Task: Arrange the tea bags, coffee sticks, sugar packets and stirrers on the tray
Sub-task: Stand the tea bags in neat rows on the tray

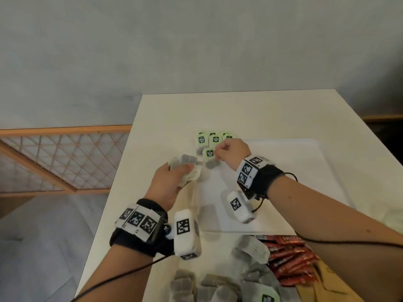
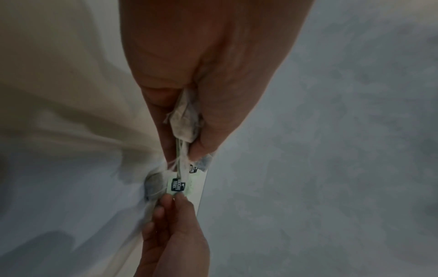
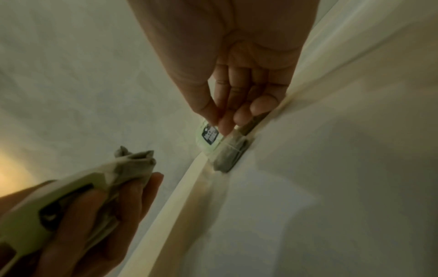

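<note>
My left hand grips a bunch of tea bags over the left edge of the white tray; the same bunch shows in the left wrist view, wedged between thumb and fingers. My right hand pinches the green tag of one tea bag at the tray's far left corner, thumb and forefinger closed on the tag with the bag lying below it. Three more green-tagged tea bags lie in a row just behind.
More loose tea bags are heaped at the table's near edge. Red coffee sticks and brown packets lie to their right. The white table ends on the left beside a wooden lattice screen.
</note>
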